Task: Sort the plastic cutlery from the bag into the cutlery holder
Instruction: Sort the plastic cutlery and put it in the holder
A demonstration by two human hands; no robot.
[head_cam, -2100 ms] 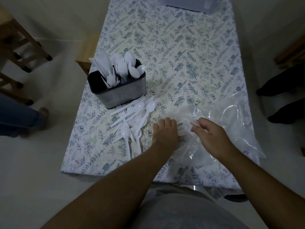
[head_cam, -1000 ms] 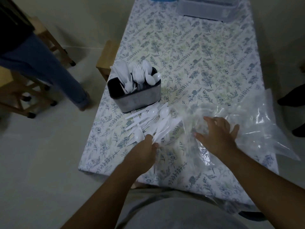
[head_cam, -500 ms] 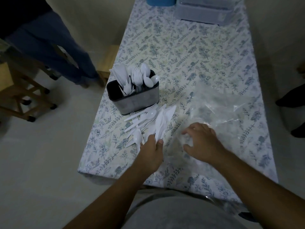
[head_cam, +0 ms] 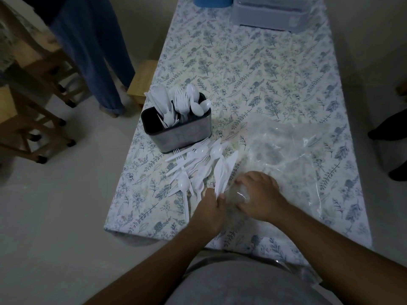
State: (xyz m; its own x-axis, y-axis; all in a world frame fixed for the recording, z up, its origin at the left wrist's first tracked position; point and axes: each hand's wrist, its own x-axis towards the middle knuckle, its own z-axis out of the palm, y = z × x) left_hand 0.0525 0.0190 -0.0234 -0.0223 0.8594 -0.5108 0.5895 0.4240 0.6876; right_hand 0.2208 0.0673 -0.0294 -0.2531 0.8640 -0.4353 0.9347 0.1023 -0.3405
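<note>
- left hand (head_cam: 211, 208) near table edge, fingers pinching a bunch of white knives (head_cam: 222, 172) by the handles, blades fanned away toward the holder
- right hand (head_cam: 258, 195) just beside it, fingers curled, gripping the crumpled near end of the clear plastic bag (head_cam: 293, 155)
- bag lies flat on the floral tablecloth (head_cam: 253, 69), right of the cutlery
- loose pile of cutlery (head_cam: 193, 166) on cloth, spoons, forks mixed, between left hand and holder
- cutlery holder (head_cam: 177, 130) dark, near left table edge, upright; knives left, forks middle, spoons right
- far end: grey container (head_cam: 271, 16), blue object (head_cam: 212, 1)
- person's legs (head_cam: 94, 51) in jeans stand on the floor, left, by wooden stools
</note>
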